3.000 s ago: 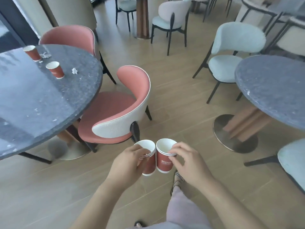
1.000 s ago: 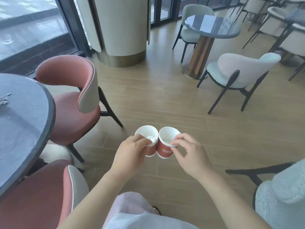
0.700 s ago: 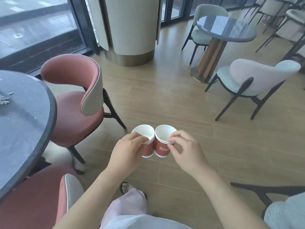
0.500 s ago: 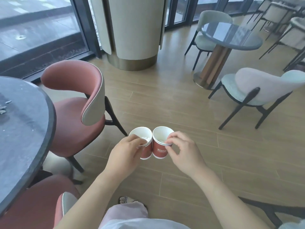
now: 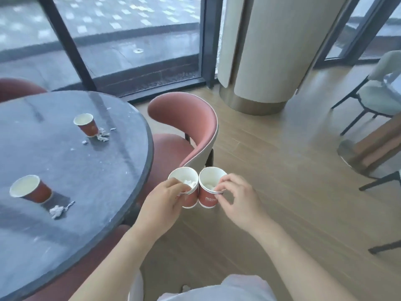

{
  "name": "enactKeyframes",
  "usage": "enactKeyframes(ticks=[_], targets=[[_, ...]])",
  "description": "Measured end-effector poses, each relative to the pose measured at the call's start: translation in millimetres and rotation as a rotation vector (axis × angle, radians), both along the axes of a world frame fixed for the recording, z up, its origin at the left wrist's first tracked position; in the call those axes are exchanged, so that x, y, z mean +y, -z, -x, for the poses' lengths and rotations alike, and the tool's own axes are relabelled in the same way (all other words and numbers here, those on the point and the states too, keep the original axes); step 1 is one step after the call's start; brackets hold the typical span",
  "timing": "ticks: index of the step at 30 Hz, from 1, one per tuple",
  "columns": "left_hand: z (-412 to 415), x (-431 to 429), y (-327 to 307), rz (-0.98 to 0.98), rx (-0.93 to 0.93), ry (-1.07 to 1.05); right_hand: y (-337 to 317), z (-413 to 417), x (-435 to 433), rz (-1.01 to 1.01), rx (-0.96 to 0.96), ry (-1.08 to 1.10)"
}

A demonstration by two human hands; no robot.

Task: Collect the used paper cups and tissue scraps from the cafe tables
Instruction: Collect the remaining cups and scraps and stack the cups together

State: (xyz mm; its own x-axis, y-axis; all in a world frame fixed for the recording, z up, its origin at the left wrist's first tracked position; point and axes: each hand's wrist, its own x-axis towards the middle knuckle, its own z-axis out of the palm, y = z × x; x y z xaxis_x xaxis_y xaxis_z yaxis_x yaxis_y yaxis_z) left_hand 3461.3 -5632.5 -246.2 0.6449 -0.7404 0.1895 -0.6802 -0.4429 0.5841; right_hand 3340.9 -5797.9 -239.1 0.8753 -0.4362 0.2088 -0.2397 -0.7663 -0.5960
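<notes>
My left hand (image 5: 161,205) grips a stack of red paper cups (image 5: 188,193) with tissue scraps inside. My right hand (image 5: 237,202) pinches the rim of another red paper cup (image 5: 208,197) held right beside it, over the floor. On the round dark table (image 5: 65,174) at the left stand two more red cups: a far cup (image 5: 85,124) and a near cup (image 5: 31,190). White tissue scraps (image 5: 103,134) lie beside the far cup, and a crumpled scrap (image 5: 57,210) lies in front of the near one.
A pink chair (image 5: 191,131) stands between the table and my hands; another pink chair (image 5: 71,276) is tucked under the table's near edge. A cream column (image 5: 264,51) and glass doors are ahead. A pale chair (image 5: 377,92) and a table base (image 5: 364,153) are at right.
My view has swung left toward the round table, bringing its two cups and tissue scraps into sight. Both hands keep the same grip on the cups.
</notes>
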Motion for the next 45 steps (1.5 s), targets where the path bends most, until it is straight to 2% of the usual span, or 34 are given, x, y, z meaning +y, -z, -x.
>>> enactKeyframes(ticks=[6, 12, 20, 28, 31, 36, 45], targets=[[-36.2, 66.7, 9.2, 0.015, 0.041, -0.342, 11.3, -97.1, 34.2, 0.007, 0.029, -0.346], [-71.2, 105.5, 21.2, -0.011, 0.054, -0.546, 27.1, -178.5, 62.8, -0.031, 0.057, -0.582], [-139.1, 99.6, 43.3, 0.001, 0.105, -0.745, 47.8, -296.1, 58.2, -0.064, 0.11, -0.825], [-192.5, 91.9, 73.3, -0.172, 0.169, -0.942, 81.8, -402.7, 51.5, -0.014, 0.241, -1.057], [-202.7, 86.5, 83.1, -0.241, 0.228, -0.968, 93.3, -425.2, 50.2, 0.014, 0.27, -1.11], [-212.5, 71.9, 94.1, -0.332, 0.314, -0.983, 107.6, -439.9, 51.0, 0.195, 0.394, -1.275], [-236.2, 68.5, 97.9, -0.331, 0.286, -1.111, 118.8, -460.7, 64.6, 0.19, 0.35, -1.287]])
